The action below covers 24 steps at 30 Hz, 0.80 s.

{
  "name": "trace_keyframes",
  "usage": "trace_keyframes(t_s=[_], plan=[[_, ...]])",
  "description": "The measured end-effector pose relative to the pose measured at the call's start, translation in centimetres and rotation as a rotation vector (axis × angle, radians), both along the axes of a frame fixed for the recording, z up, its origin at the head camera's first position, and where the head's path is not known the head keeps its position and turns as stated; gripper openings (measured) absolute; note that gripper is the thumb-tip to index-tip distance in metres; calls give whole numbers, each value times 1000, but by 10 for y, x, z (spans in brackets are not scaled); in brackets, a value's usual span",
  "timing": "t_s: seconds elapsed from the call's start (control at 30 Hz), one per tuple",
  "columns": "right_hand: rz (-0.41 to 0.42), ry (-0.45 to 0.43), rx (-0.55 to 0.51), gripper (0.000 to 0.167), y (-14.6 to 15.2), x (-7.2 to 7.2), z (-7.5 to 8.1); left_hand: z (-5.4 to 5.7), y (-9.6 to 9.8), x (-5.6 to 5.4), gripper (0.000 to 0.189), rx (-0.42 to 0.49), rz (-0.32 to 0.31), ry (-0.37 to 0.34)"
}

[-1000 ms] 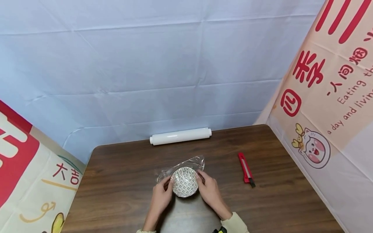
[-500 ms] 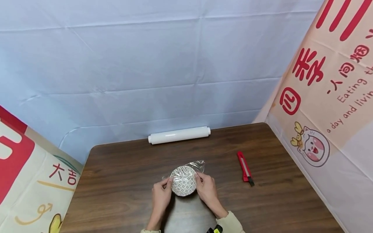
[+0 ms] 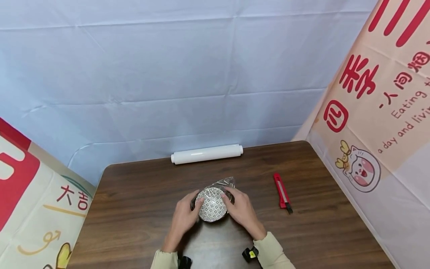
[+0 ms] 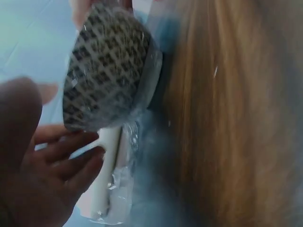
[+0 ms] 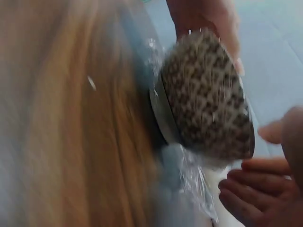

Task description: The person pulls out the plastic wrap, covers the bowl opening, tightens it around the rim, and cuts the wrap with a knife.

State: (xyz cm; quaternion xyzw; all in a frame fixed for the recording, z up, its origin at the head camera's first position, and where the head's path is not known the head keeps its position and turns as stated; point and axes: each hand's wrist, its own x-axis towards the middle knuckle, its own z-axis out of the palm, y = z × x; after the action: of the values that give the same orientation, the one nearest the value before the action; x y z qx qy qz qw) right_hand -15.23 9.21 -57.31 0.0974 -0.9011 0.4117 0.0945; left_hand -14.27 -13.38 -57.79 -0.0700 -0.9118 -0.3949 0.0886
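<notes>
A patterned bowl (image 3: 212, 207) stands on the wooden table, with clear plastic wrap over its top. Loose wrap (image 3: 229, 182) sticks out behind it, and more hangs low beside the bowl (image 5: 208, 94) in the right wrist view. On the bowl's left side is my left hand (image 3: 184, 213), its thumb near the rim and its fingers extended along the bowl's side. Opposite it, my right hand (image 3: 242, 212) has its thumb over the rim edge and its fingers stretched out by the side. Both wrist views are blurred; whether every fingertip touches is hard to tell.
A white roll (image 3: 206, 154) lies along the table's back edge. To the right rests a red utility knife (image 3: 283, 193). A pale cloth backdrop (image 3: 161, 74) rises behind the table, with printed banners at both sides.
Earlier both hands pinched the wrap's edge at the rim. Now the fingers are spread further round the bowl's sides and the thumbs lie over the rim. Roll and knife have not moved.
</notes>
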Motion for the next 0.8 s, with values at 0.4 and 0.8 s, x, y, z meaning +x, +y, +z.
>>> trace_keyframes(t_s=[0.4, 0.8], plan=[[74, -19, 210, 52, 9, -8, -9, -10, -10, -10, 59, -131, -109, -75], [164, -80, 226, 62, 13, -5, -4, 3, -15, 16, 78, -212, -174, -234]])
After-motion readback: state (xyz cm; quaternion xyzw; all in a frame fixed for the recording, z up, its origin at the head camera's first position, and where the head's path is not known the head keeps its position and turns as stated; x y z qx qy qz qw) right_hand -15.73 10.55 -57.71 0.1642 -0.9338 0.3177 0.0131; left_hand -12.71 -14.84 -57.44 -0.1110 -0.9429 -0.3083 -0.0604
